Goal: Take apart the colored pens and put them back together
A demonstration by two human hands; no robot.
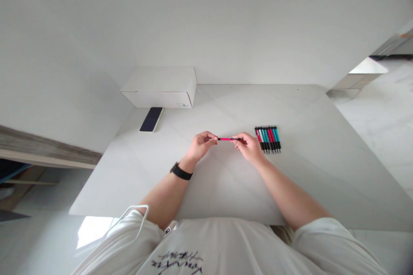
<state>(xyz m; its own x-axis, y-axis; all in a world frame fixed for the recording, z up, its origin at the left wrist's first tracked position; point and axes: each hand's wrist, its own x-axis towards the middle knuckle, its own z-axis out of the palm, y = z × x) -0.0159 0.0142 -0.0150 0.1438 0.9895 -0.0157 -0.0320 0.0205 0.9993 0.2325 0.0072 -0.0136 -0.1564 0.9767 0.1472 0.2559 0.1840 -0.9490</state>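
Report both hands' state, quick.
Left hand: closed, holding one end of a pink-and-black pen.
Right hand: closed, holding the pink-and-black pen near its other end.

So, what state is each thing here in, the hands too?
Left hand: closed on one end of the pink pen.
Right hand: closed on its other end.
Pink pen: held sideways between both hands.
Other pens: lying side by side in a row.
Phone: face up, screen dark.
White box: looks closed.
Watch: strapped on the left wrist.
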